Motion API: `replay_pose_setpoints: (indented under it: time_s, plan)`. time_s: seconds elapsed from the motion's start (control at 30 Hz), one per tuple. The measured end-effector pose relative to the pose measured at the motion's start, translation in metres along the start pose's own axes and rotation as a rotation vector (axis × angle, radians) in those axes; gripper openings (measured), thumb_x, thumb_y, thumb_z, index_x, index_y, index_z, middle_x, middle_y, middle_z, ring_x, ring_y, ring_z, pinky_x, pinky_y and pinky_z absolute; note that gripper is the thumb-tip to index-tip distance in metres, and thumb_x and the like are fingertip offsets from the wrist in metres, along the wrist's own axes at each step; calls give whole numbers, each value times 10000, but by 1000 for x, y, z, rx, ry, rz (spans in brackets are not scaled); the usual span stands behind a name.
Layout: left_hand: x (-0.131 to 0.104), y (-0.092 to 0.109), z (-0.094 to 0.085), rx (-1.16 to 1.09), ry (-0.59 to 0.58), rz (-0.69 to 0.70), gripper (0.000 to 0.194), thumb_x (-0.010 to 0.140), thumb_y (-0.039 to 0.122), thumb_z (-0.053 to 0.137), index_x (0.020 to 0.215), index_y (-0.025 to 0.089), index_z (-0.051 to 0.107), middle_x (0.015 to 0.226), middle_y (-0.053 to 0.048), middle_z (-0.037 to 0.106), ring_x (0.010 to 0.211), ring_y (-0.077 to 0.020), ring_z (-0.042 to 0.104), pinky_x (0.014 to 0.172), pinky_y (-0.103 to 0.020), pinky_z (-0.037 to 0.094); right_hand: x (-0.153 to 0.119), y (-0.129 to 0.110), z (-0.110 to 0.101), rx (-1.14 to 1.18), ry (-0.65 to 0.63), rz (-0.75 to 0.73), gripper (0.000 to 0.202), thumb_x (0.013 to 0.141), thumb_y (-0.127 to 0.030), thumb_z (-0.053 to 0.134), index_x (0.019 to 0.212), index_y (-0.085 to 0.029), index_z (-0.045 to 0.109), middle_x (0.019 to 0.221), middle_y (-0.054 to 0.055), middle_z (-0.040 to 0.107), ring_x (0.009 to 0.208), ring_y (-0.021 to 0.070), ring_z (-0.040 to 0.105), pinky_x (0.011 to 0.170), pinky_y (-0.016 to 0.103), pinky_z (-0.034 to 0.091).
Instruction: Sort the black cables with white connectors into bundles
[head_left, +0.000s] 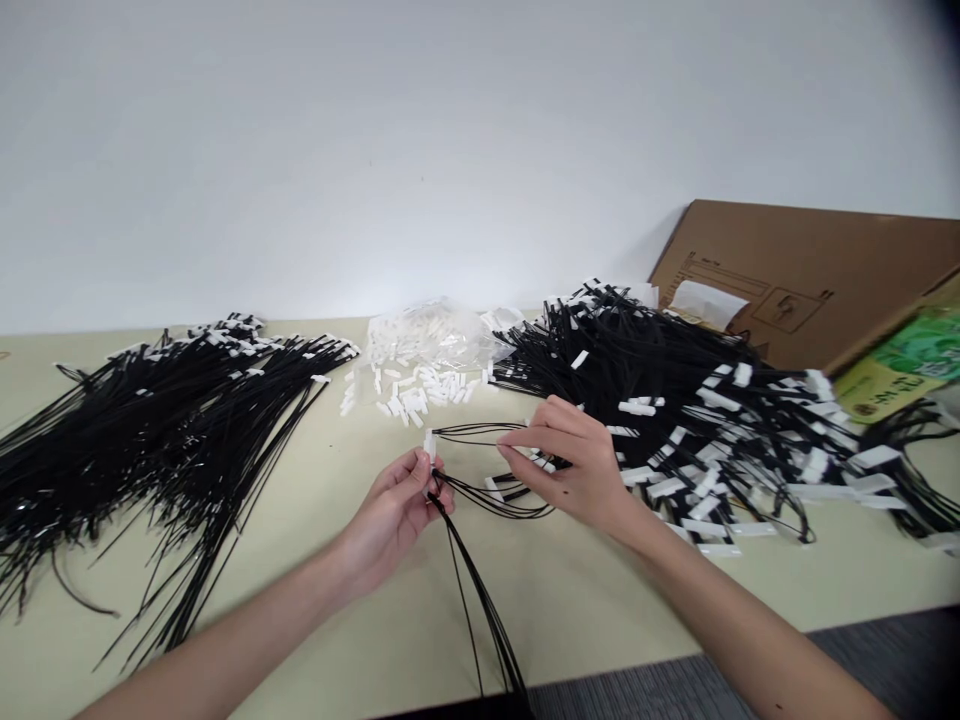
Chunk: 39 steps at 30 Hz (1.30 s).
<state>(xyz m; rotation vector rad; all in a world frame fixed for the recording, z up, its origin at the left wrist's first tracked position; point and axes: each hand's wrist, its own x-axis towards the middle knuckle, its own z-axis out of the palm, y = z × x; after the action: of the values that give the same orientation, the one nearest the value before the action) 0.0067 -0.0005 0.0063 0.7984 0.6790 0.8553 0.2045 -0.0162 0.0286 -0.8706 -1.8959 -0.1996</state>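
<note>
Near the middle of the table, my left hand (409, 500) pinches a white connector (430, 445) that stands upright between thumb and fingers. Thin black wires (480, 500) run from the connector, loop to the right and pass back by the left fingers; a bundle of black wires (480, 590) hangs down over the table's front edge. To the right, my right hand (559, 455) has thumb and forefinger pinched together on one thin black wire (480, 442) that leads to the connector. The other right fingers are curled.
Loose white connectors (420, 390) lie before a clear plastic bag (435, 335) of them. Black wire heaps lie left (157, 420) and right (637, 360). Behind the right heap leans a cardboard box (802, 280), with a green-yellow packet (907, 360). The table's front edge (637, 660) is near.
</note>
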Motion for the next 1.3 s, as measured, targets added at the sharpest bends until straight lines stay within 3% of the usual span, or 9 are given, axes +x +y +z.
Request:
replay_pose_setpoints:
  time_s: [0.5,1.3]
  plan:
    - [0,1,1,14,3,5,159,757,311,562,721,156,556,602,25,456,565,-89,471,595,-238,362,1,-1,0,90,-19,144,73,766,-184,550,731,-184,615,572,-11,448,529,101,381,496,254,315]
    - [0,1,0,43,-15,15,151,790,287,517,726,154,546,622,27,449,570,-87,478,587,-230,365,1,0,-2,110,-33,160,57,753,-162,569,738,-162,624,571,-21,406,535,90,368,514,242,311]
